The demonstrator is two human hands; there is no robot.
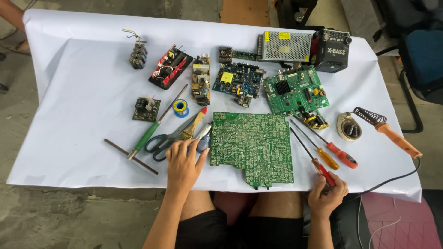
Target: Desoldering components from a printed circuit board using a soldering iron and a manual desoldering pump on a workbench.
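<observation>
Your left hand [183, 160] rests open beside the large green circuit board [251, 146] at the table's [78, 92] near edge; your right hand [326, 193] grips the red-handled screwdriver [318, 166] lying just right of the board

A single head-worn camera looks steeply down from above the near edge of the counter [69, 83], facing its far edge. It sits far enough back to take in the whole white-covered top, all four edges, with bare floor beyond. The person's forearms and lap fill the bottom.
</observation>
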